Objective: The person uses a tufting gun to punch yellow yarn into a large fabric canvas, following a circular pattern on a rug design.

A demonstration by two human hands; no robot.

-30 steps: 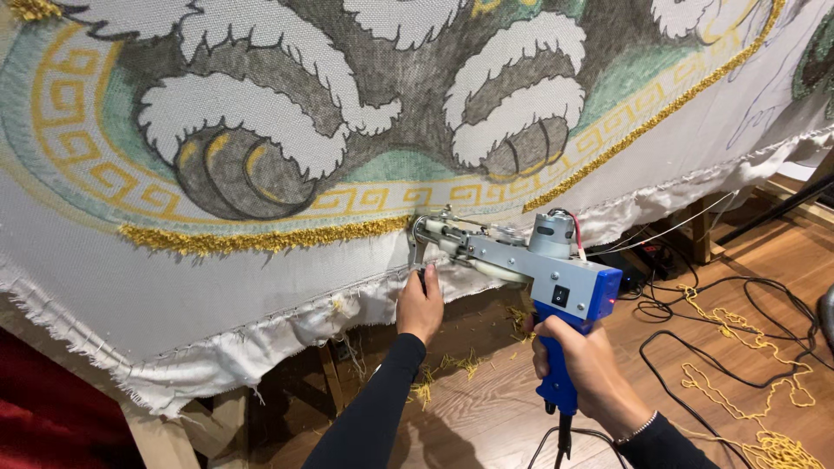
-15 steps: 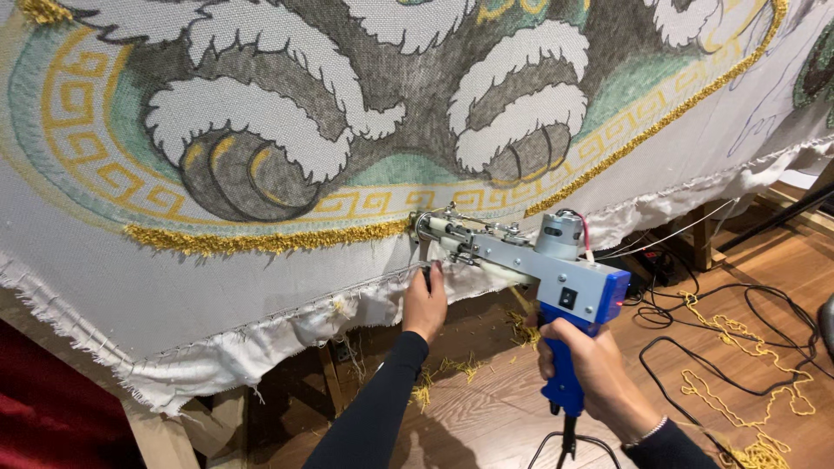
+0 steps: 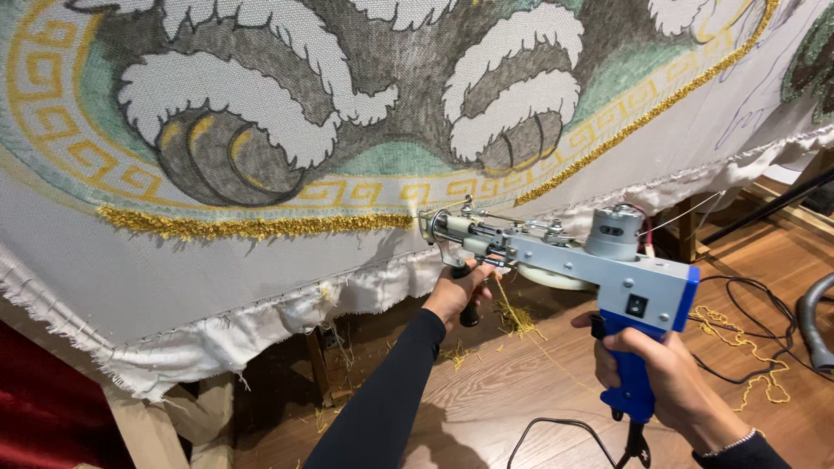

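The right hand (image 3: 665, 382) was wrapped around the blue rear grip of a grey tufting gun (image 3: 565, 260), while the left hand (image 3: 456, 291) was closed on the black front handle beneath its nose. The gun's tip sat against the stretched backing cloth (image 3: 217, 269), at the right end of a gold tufted line (image 3: 252, 227) under the yellow key-pattern border, though contact itself was hard to confirm. Yellow yarn scraps (image 3: 517, 317) and black cables (image 3: 738, 339) lay on the wooden floor (image 3: 521, 382) below.
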